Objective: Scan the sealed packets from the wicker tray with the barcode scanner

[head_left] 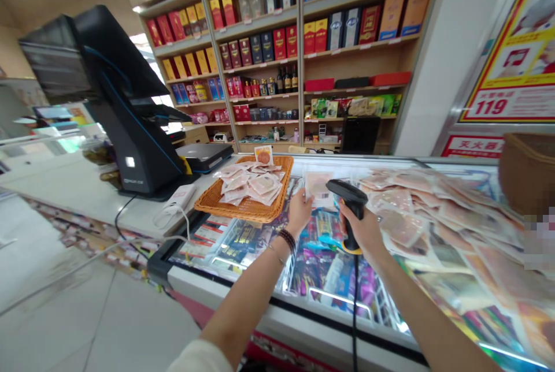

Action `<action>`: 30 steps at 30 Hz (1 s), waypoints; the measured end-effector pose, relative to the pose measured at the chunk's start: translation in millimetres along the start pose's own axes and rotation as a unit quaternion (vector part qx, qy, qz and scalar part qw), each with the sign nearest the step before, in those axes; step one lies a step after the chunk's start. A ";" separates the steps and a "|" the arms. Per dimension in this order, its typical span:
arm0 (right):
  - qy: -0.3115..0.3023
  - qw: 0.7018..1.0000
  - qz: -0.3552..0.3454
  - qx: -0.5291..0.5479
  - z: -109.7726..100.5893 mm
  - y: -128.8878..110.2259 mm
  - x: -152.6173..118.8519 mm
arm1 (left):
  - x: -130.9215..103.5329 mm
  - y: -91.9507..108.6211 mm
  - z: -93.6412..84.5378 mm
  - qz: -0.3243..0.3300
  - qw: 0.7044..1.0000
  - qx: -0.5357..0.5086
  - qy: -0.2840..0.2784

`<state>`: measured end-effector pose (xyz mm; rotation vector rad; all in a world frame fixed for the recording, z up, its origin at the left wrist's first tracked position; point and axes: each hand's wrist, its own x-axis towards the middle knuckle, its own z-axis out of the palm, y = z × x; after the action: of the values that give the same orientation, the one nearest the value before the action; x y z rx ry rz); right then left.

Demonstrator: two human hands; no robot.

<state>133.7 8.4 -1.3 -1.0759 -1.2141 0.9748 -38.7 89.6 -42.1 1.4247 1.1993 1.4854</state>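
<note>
In my right hand [362, 227] is a black barcode scanner [348, 194], gripped by its handle, with its head turned toward my left hand. A cable drops from it past the freezer's front edge. My left hand [300, 210] pinches the left edge of a clear flat packet [319, 187] that carries a barcode. Left of that hand, a wicker basket [208, 203] holds a heap of similar packets [249, 181]. To the right of my right hand, a larger pile of flat packets [403, 210] lies across the freezer's glass top.
Below my hands is a chest freezer [208, 288] with colourful goods under its glass. A black cash register [130, 123] and a white adapter with cables [180, 196] stand on the left counter. A brown container [526, 175] is at the right. Shelves of boxes line the back.
</note>
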 end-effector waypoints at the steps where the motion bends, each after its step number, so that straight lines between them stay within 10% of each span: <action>1: -0.003 1.000 0.002 -0.010 -0.8 -0.5 0.2 | 0.2 -5.9 1.5 -0.016 1.000 -0.012 0.005; 30: -0.036 0.988 0.032 -0.144 -11.9 4.6 5.7 | 3.6 -13.6 -5.4 -0.062 0.992 -0.104 0.028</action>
<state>146.1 13.7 -4.8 -1.3215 -1.4183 0.9104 -45.7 96.2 -53.7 1.1574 1.1105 1.5237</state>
